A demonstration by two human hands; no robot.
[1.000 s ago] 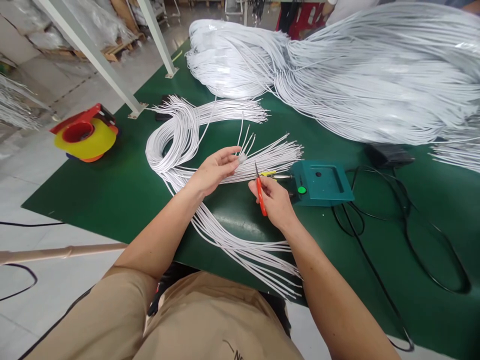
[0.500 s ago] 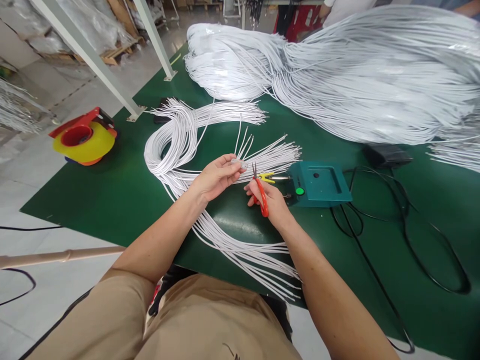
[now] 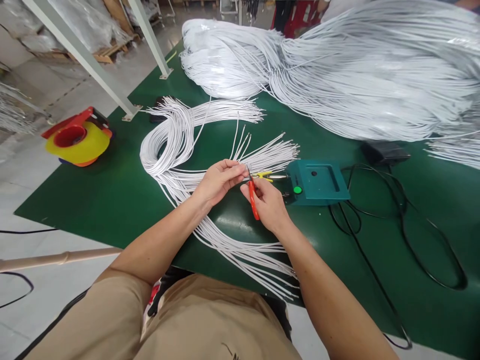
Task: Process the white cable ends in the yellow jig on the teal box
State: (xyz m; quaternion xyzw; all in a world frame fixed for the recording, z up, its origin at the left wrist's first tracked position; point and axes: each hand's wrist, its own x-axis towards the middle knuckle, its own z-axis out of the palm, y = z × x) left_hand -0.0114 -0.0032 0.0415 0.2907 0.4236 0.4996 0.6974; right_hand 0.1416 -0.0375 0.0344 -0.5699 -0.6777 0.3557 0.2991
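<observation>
Over the middle of the green bench (image 3: 93, 195), the left hand (image 3: 217, 184) is narrow, thumb and forefinger pinched on a pale bit (image 3: 244, 170) (too small to make out clearly). The right hand (image 3: 269, 202) is curled around red-handled snips (image 3: 253, 200), their tip pointing up beside the left fingertips; whether they touch, I cannot tell. The white wires (image 3: 165, 164) lie curved across the bench, left of the hands and beyond them. One group of ends fans out behind the fingers, and another runs beneath the left arm towards the near edge. Just right of the right hand sits a teal box (image 3: 317, 187) with a green button (image 3: 297, 190), and a yellow clip (image 3: 264, 175) lies at its left side. A tape dispenser (image 3: 77, 140) stands at the far left, and a big wire heap (image 3: 356, 85) covers the back.
</observation>
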